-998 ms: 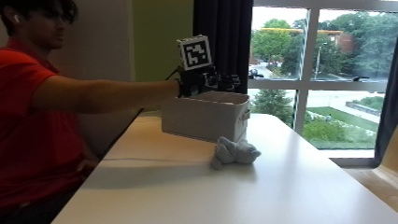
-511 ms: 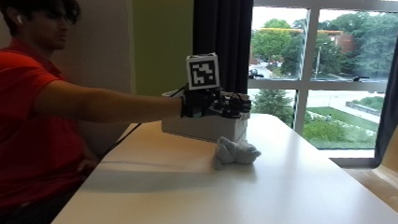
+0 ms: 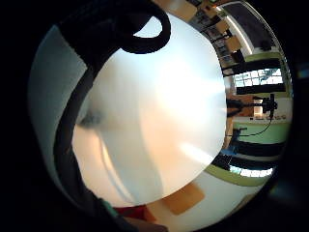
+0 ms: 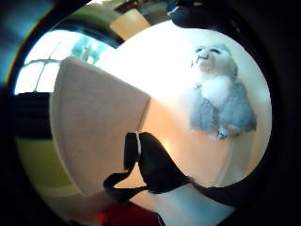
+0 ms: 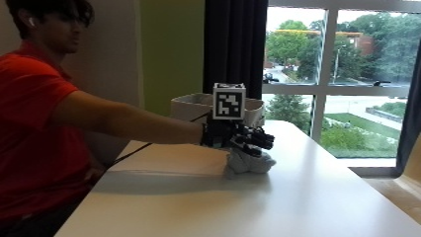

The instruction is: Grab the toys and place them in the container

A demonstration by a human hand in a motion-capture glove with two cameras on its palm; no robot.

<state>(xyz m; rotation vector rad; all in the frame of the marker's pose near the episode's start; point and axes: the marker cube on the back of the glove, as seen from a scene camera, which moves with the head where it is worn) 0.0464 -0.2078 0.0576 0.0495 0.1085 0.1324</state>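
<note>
no readable text, labels or numbers

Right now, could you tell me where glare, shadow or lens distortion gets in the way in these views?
Outside view: bright window backlight, the table carries a soft shadow under the plush toy and right hand. Thumb-side palm view: fisheye bends the container; the toy is clear. Little-finger-side palm view: the table is washed out by glare, black straps block one side.
</note>
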